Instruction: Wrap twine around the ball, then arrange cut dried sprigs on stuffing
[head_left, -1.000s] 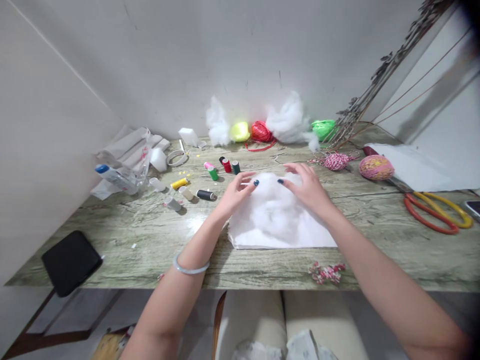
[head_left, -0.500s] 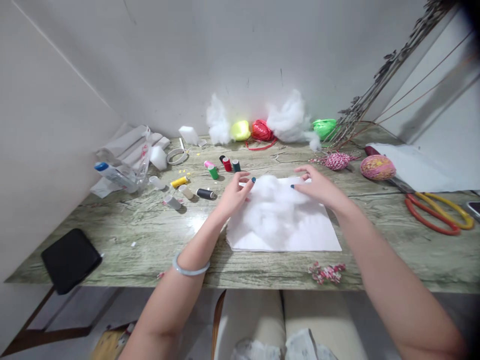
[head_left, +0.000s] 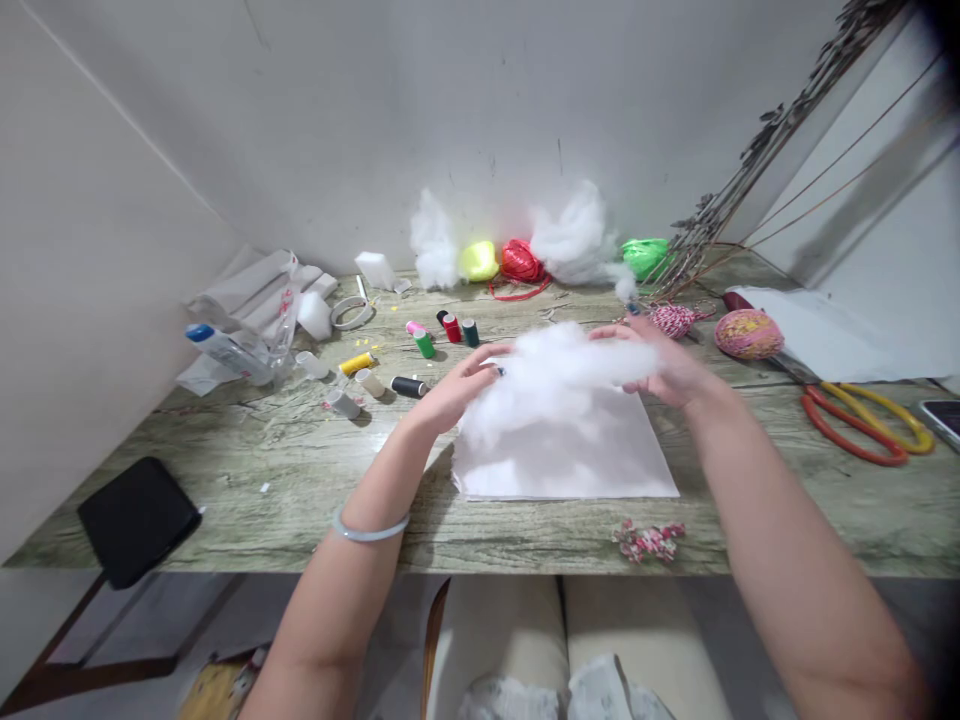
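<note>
A loose wad of white cotton stuffing [head_left: 551,365] is held raised between my two hands, casting a shadow on the white paper [head_left: 585,470] below. My left hand [head_left: 463,385] grips its left side, thumb in front and fingers behind, partly sunk in the fluff. At the right end, my right hand [head_left: 660,362] supports it from beneath with curved fingers, its thumb sticking up. Part of that palm is hidden by the cotton.
Thread spools [head_left: 409,387] and a tape roll [head_left: 352,312] lie to the left, near a blue-capped bottle [head_left: 225,350]. Cotton tufts [head_left: 574,235] and bright string balls [head_left: 521,260] line the wall. Scissors [head_left: 855,425] and a yarn ball [head_left: 748,334] lie right; pink-white yarn scraps [head_left: 649,540] sit at the front edge.
The cotton has risen off the paper and shifted toward the back. My right hand has turned, thumb up, with its fingers now under the cotton; my left hand has moved slightly left.
</note>
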